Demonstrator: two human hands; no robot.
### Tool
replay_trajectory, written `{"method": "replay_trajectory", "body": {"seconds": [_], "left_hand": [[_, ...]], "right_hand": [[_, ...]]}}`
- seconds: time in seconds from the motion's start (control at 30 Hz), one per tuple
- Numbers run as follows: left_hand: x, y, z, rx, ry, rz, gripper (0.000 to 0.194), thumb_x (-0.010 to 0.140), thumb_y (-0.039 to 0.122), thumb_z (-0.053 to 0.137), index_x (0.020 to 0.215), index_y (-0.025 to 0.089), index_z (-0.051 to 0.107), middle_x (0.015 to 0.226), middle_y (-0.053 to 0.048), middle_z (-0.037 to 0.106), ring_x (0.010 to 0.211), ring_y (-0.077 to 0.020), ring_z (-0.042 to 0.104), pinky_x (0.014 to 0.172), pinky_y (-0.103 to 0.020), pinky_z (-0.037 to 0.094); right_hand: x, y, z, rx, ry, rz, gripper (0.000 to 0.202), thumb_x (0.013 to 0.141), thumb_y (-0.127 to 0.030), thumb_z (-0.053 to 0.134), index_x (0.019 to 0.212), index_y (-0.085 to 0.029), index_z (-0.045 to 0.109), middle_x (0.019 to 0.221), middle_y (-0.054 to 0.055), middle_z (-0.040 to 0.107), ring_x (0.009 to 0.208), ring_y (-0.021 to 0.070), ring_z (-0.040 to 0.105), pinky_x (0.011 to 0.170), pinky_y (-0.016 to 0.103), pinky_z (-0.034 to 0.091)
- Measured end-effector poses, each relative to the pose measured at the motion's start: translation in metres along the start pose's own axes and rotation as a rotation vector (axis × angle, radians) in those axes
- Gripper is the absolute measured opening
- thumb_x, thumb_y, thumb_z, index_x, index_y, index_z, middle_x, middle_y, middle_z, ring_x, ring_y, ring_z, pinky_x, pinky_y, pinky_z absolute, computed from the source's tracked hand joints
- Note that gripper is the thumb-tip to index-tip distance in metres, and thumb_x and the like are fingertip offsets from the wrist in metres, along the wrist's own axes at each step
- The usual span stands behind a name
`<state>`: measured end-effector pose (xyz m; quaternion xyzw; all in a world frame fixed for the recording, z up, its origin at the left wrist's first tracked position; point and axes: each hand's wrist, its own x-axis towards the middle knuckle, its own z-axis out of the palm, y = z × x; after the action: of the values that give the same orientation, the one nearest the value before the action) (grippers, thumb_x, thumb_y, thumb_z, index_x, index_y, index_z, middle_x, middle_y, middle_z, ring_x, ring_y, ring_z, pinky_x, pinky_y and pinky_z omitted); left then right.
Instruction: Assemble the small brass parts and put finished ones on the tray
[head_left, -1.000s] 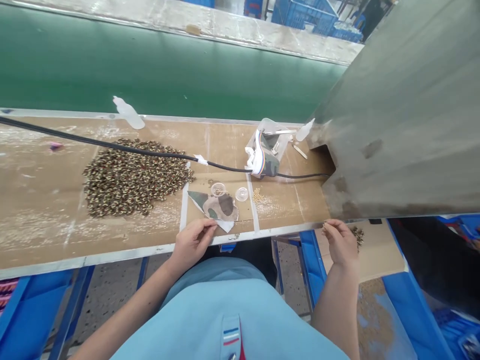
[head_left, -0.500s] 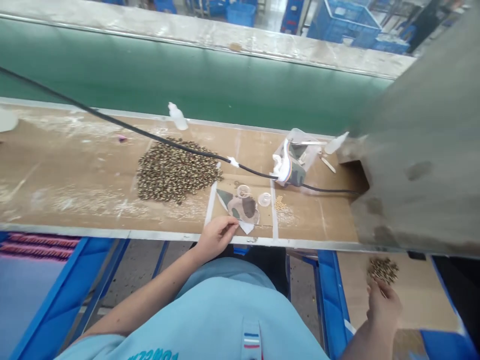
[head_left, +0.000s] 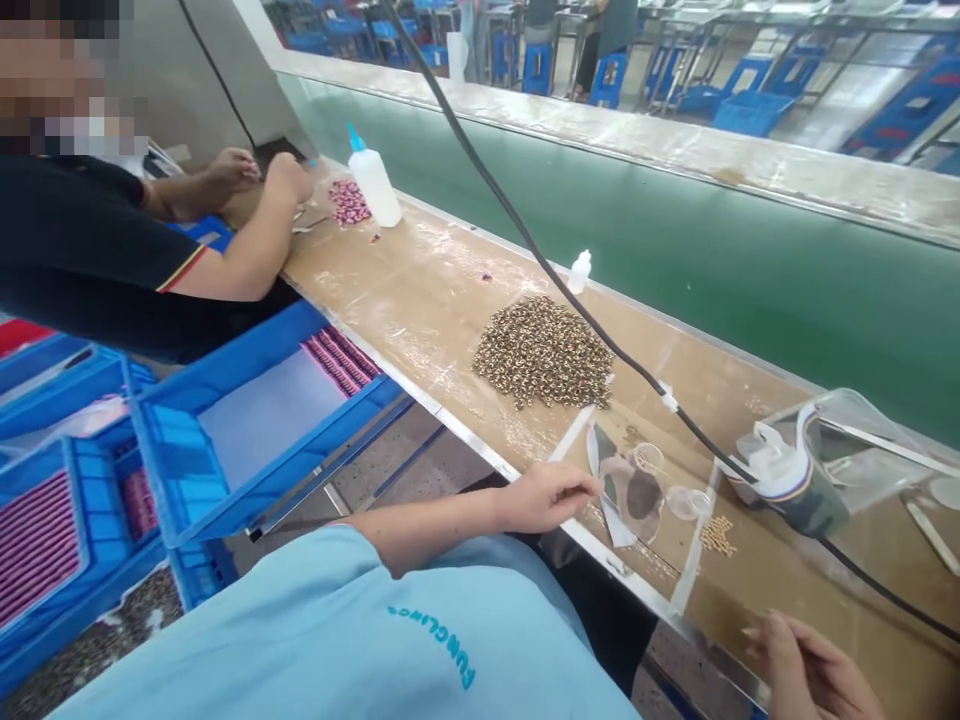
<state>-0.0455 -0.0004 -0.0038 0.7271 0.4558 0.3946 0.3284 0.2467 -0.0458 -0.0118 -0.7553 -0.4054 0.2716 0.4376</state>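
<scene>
My left hand is at the table's front edge, thumb and fingers pinched together beside a camouflage-patterned cloth. Whatever is in that pinch is too small to make out. At the lower right, my right hand is over the table edge with its fingers curled in to the thumb; what they hold, if anything, is hidden. Two small clear round dishes are by the cloth. Small tan pieces lie just right of them. Beyond my left hand spreads a large heap of small brown-and-gold pieces.
A black cable crosses above the table. Behind the heap stands a small white bottle. A larger bottle is near a co-worker's hands. Blue trays stand left. A clear bag lies right.
The view has swung left, bringing a co-worker and trays in. My right hand has left the small pile on the right-hand board and come to the table edge. My left hand stays by the cloth.
</scene>
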Motion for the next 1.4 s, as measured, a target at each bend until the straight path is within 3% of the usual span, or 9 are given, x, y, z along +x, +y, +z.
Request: {"method": "replay_trajectory", "body": {"seconds": [0.1,0.2,0.27,0.33,0.47,0.6,0.77,1.2,1.4], "left_hand": [[-0.002,-0.01,-0.031,0.08,0.207,-0.103,0.012,0.084,0.019,0.05,0.085,0.017,0.062,0.081,-0.005,0.068,0.075,-0.0137,0.062,0.072,-0.024,0.049],[-0.003,-0.025,-0.062,0.158,0.427,-0.258,0.008,0.08,0.016,0.054,0.082,0.017,0.061,0.079,-0.003,0.066,0.075,-0.0139,0.061,0.071,-0.026,0.05],[-0.003,-0.033,-0.076,0.198,0.462,-0.343,0.006,0.077,0.014,0.057,0.081,0.017,0.06,0.078,-0.002,0.064,0.071,-0.0136,0.06,0.068,-0.026,0.05],[-0.001,-0.037,-0.081,0.256,0.421,-0.371,0.01,0.073,0.014,0.063,0.082,0.018,0.061,0.079,-0.002,0.063,0.069,-0.0138,0.059,0.066,-0.027,0.05],[0.004,-0.042,-0.077,0.407,0.333,-0.283,0.011,0.074,0.016,0.064,0.085,0.018,0.061,0.084,-0.003,0.064,0.081,-0.0179,0.059,0.076,-0.033,0.049],[0.005,-0.047,-0.071,0.5,0.345,-0.218,0.007,0.083,0.017,0.054,0.086,0.018,0.06,0.086,-0.005,0.064,0.087,-0.0193,0.059,0.081,-0.035,0.047],[0.002,-0.052,-0.07,0.553,0.331,-0.142,0.009,0.084,0.025,0.056,0.088,0.018,0.059,0.088,-0.006,0.064,0.088,-0.0205,0.058,0.082,-0.036,0.046],[0.004,-0.052,-0.069,0.585,0.357,-0.147,0.013,0.079,0.013,0.047,0.085,0.02,0.055,0.085,-0.007,0.064,0.086,-0.022,0.058,0.08,-0.036,0.045],[0.004,-0.053,-0.07,0.56,0.342,-0.135,0.009,0.083,0.025,0.051,0.088,0.019,0.056,0.088,-0.008,0.065,0.087,-0.0223,0.057,0.081,-0.037,0.045]], "right_hand": [[0.0,-0.016,0.025,0.063,-0.04,-0.017,0.039,0.068,-0.051,0.07,0.084,-0.017,0.063,0.064,0.002,0.063,0.059,0.014,0.057,0.052,0.025,0.047],[0.002,-0.014,0.032,0.086,-0.032,-0.004,0.04,0.066,-0.05,0.071,0.086,-0.017,0.063,0.061,0.0,0.06,0.055,0.0118,0.055,0.047,0.021,0.043],[0.003,-0.013,0.031,0.094,-0.023,0.009,0.04,0.066,-0.051,0.072,0.086,-0.017,0.063,0.061,0.0,0.06,0.055,0.0113,0.054,0.047,0.021,0.042],[0.002,-0.016,0.03,0.097,-0.029,0.014,0.043,0.063,-0.054,0.073,0.083,-0.017,0.063,0.059,-0.001,0.059,0.054,0.0111,0.053,0.046,0.021,0.042],[0.001,-0.024,0.032,0.1,-0.017,-0.017,0.05,0.059,-0.061,0.072,0.08,-0.017,0.062,0.056,-0.002,0.057,0.05,0.0103,0.051,0.046,0.022,0.043],[0.003,-0.026,0.034,0.109,-0.019,-0.041,0.052,0.057,-0.063,0.071,0.078,-0.016,0.061,0.055,-0.002,0.057,0.048,0.0099,0.051,0.045,0.023,0.043],[0.003,-0.027,0.036,0.133,-0.015,-0.067,0.054,0.056,-0.065,0.07,0.076,-0.016,0.06,0.054,-0.002,0.057,0.046,0.0098,0.05,0.044,0.023,0.041],[0.002,-0.029,0.038,0.169,-0.033,-0.087,0.048,0.058,-0.061,0.07,0.073,-0.017,0.06,0.055,-0.002,0.056,0.047,0.0091,0.049,0.045,0.022,0.039],[0.003,-0.025,0.036,0.147,-0.034,-0.115,0.045,0.063,-0.058,0.069,0.075,-0.016,0.061,0.056,-0.002,0.057,0.048,0.009,0.05,0.047,0.022,0.04]]}}
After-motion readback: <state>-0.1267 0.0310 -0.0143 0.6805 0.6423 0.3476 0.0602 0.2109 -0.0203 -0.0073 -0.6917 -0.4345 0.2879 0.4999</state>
